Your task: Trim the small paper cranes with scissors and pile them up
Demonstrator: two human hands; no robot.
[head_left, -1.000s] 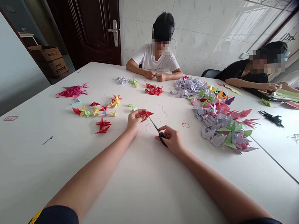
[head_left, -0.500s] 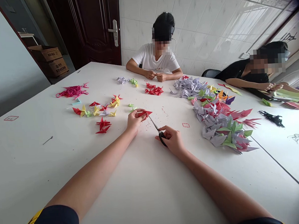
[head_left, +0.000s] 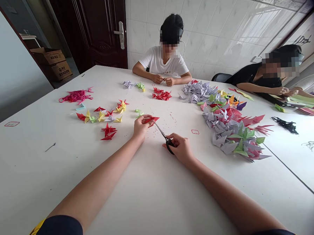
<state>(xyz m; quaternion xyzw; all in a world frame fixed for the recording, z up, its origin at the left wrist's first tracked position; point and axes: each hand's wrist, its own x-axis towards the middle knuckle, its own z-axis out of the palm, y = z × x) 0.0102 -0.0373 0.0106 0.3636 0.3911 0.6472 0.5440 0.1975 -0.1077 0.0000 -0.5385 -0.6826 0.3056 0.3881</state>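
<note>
At 12 o'clock, a seated person in a white T-shirt (head_left: 164, 63) faces the worktop (head_left: 44, 179). At 2 o'clock, a heap of folded paper cranes (head_left: 225, 121) lies before a person in a black top (head_left: 252, 78). At 10 o'clock, stacked cardboard cartons (head_left: 51, 65) stand beside a dark wooden door (head_left: 97, 33).

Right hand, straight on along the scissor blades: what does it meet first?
First is the red origami crane pinched in the left hand. The black-handled scissors in the right hand point at it, tips at or almost at the paper; depth makes contact hard to tell.
</note>
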